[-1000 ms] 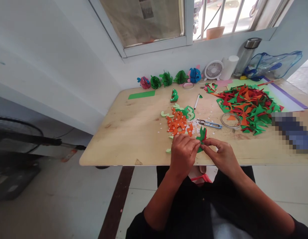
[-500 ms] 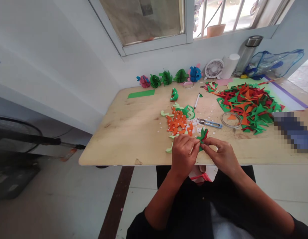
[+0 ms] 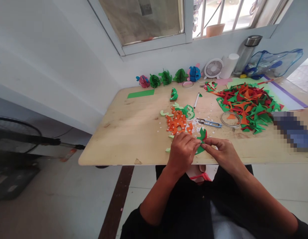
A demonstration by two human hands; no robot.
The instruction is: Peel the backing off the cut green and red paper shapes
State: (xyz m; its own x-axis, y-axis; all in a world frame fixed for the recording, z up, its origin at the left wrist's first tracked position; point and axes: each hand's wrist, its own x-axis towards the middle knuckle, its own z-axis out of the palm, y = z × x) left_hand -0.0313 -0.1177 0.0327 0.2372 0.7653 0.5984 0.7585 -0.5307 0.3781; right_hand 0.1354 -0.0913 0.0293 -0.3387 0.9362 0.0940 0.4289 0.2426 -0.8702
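Between my fingertips, near the table's front edge, is a green and red paper cutout (image 3: 202, 133). My left hand (image 3: 183, 151) is closed, its thumb and fingers pinching the cutout's left side. From the right, my right hand (image 3: 222, 153) pinches it between thumb and forefinger. Part of the paper is hidden behind the fingers. Just beyond my left hand lie orange paper cutouts (image 3: 177, 122) dotted with small white squares. Pale green curved strips (image 3: 166, 113) and a green cutout (image 3: 190, 112) lie around them. Blue thread snips (image 3: 210, 122) rest beyond my right hand among tiny white bits.
A heap of red, orange and green paper scraps (image 3: 248, 104) covers the table's right side, beside a roll of tape (image 3: 231, 119). A pen (image 3: 196, 100) lies mid-table. Folded paper figures (image 3: 166, 77), a small fan (image 3: 213, 68) and a bottle (image 3: 247, 54) line the wall.
Both hands stay pinched on the paper cutout at nearly the same spot. The cutout has turned slightly, and more of its green lower part shows beneath the fingers.
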